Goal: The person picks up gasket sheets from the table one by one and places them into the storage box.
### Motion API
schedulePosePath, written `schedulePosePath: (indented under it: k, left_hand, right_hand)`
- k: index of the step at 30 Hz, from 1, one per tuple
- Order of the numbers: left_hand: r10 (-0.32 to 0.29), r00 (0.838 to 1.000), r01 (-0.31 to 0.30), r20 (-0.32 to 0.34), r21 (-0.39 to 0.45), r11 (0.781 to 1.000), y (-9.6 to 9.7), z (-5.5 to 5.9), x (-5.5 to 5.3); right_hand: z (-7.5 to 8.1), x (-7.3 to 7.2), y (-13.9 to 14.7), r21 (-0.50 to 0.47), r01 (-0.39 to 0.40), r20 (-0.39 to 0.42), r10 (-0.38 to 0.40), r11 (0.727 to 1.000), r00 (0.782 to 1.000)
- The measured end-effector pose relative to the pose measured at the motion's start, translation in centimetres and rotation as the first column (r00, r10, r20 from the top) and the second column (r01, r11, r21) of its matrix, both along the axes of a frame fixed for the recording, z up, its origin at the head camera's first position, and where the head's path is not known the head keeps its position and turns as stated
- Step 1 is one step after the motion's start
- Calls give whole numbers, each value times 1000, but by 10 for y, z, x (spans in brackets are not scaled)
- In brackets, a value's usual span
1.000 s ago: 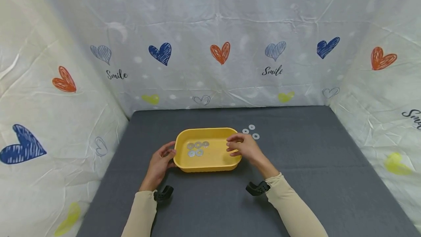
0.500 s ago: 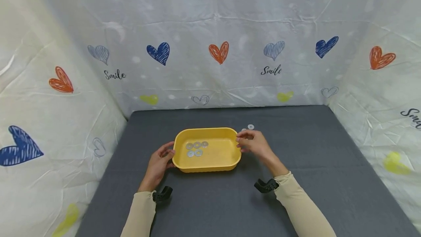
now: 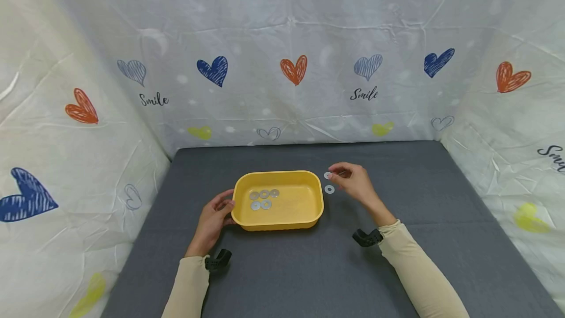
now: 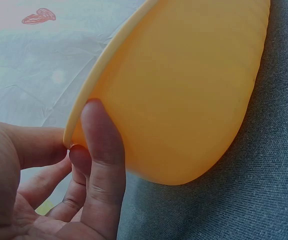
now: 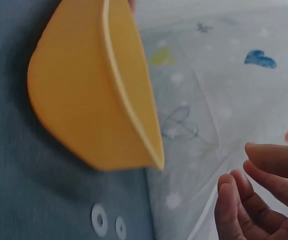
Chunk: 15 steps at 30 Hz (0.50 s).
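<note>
In the head view, a yellow tray (image 3: 300, 202) stands on the dark grey cloth with several flat metal washers (image 3: 266, 204) in its left half. My left hand (image 3: 212, 220) holds the tray's left end. The left wrist view shows the thumb (image 4: 104, 155) against the outer wall and the index finger at the rim. Right of the tray, my right hand (image 3: 355, 183) hovers with bent fingers near one washer (image 3: 327, 175). Another washer (image 3: 329, 189) lies just below it. In the right wrist view, a gap separates thumb and fingers (image 5: 254, 200), and nothing shows between them.
A grey cloth (image 3: 282, 274) covers the table. Behind and at both sides hang pale curtains (image 3: 256, 23) printed with hearts. A black wrist strap (image 3: 218, 260) sits on the left wrist and another strap (image 3: 368, 237) on the right.
My right hand has moved right and away from the tray's right rim, to the washers beside it. It uncovers one washer and now hides others. The left hand and tray stay put.
</note>
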<state>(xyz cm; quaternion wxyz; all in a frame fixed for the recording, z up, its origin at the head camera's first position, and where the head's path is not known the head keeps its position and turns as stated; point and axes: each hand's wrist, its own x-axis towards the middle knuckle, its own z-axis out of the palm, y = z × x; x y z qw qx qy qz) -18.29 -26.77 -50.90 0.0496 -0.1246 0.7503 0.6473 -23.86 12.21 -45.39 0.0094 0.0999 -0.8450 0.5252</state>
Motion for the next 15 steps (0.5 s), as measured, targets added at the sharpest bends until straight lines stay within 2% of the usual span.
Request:
schedulePosePath:
  k: [3,8,15]
  left_hand:
    - [-7,1000,7,-10,-1,1000,0,1,1]
    - [-14,1000,14,-18,2,1000,0,2,1]
    - [-14,1000,14,-16,-9,1000,1,0,2]
  right_hand:
    - [-4,-5,8,4,8,-14,-8,1000,1000]
    - [-12,-13,18,-12,40,27,-39,999,999]
    - [-28,-22,27,52,94,36,-96,994,995]
